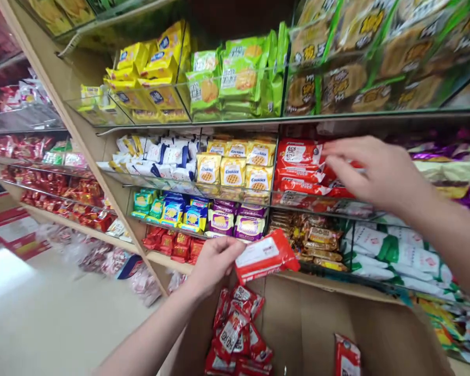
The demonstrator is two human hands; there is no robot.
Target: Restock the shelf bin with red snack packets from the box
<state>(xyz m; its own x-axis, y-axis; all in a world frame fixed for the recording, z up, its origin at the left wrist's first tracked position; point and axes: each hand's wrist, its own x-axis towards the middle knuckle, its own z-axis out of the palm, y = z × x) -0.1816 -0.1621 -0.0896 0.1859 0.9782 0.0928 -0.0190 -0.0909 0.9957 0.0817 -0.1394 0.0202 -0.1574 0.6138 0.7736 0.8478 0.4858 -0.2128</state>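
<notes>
My left hand [217, 261] pinches the left end of a red and white packet [264, 256], held above a cardboard box [305, 313]. At the middle shelf, my right hand [370, 167] reaches over a stack of red packets [300, 164]. Its fingertips are at the right side of the top packet, and whether they grip it cannot be made out. Several matching red packets [235, 329] lie in a heap at the left of the box, and a single one [348, 355] lies farther right.
Cookie packets [233, 169] fill the bin left of the red stack. Clear dividers and a glass lip [235, 194] edge the shelves. Green packets [243, 73] stand above. A slanted wooden panel [78, 141] separates another shelf unit at the left, with bagged goods on the floor [70, 308].
</notes>
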